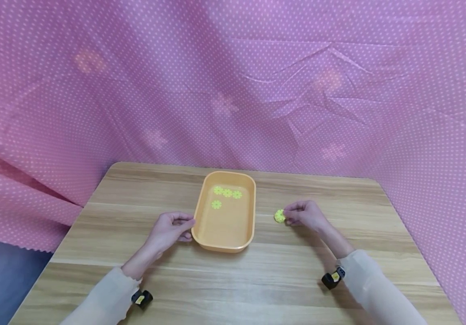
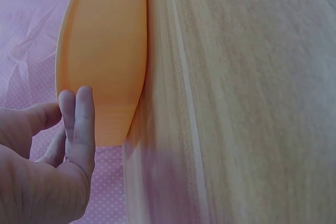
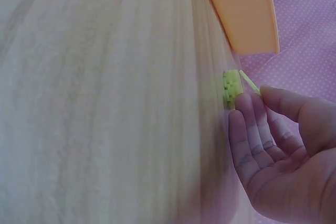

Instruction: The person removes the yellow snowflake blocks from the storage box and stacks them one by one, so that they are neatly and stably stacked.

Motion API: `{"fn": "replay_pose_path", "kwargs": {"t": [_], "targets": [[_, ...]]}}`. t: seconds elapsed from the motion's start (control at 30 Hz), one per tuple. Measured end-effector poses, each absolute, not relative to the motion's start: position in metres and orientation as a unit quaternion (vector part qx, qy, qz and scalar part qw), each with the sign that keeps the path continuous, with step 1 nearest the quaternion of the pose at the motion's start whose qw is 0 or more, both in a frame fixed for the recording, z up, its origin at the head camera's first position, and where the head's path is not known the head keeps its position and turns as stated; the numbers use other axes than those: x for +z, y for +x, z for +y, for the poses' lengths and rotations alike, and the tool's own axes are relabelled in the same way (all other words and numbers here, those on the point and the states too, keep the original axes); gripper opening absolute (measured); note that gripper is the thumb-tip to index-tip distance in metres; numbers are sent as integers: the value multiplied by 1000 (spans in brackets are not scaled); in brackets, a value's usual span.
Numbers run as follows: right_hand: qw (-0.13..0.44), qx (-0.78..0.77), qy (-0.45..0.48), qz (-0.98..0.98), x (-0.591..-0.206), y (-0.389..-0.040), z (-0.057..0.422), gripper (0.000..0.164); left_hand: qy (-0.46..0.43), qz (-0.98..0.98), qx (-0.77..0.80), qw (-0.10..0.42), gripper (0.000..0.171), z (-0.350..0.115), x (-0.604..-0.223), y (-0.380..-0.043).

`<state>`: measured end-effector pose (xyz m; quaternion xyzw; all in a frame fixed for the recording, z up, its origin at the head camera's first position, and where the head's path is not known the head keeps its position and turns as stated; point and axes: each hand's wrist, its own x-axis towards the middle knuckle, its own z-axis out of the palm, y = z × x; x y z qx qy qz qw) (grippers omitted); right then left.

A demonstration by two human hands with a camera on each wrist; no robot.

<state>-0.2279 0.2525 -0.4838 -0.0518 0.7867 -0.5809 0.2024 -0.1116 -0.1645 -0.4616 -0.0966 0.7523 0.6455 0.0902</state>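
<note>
A shallow orange plastic tray [image 1: 224, 230] stands on the table with several flat yellow flower-shaped pieces [image 1: 216, 204] inside, three of them in a row toward its far end. My left hand [image 1: 174, 229] holds the tray's left rim, thumb at the edge and fingers against the outer wall [image 2: 107, 40]. To the right of the tray, a small stack of the same yellow pieces [image 3: 231, 88] sits on the table. Over that stack, my right hand [image 1: 306, 215] pinches one thin yellow flower piece [image 3: 250, 82] between thumb and fingers, tilted up from the top.
The wood-grain table [image 1: 224, 289] has rounded far corners. A pink polka-dot cloth [image 1: 233, 90] hangs behind it and along both sides. Each forearm carries a small black camera [image 1: 141, 298] at the wrist.
</note>
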Motion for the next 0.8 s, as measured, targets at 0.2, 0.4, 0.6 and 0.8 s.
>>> {"fn": "replay_pose_path", "kwargs": {"t": [0.2, 0.4, 0.6, 0.8], "targets": [[198, -572, -54, 794, -485, -229, 251, 34, -98, 751, 647, 91, 30, -165, -461, -112], [196, -561, -53, 803, -487, -230, 250, 33, -96, 752, 646, 91, 29, -165, -461, -112], [192, -549, -54, 812, -489, -231, 250, 33, -98, 753, 644, 91, 29, -165, -461, -112], [192, -543, -53, 816, -490, -232, 249, 33, -102, 750, 648, 91, 28, -165, -461, -112]]}}
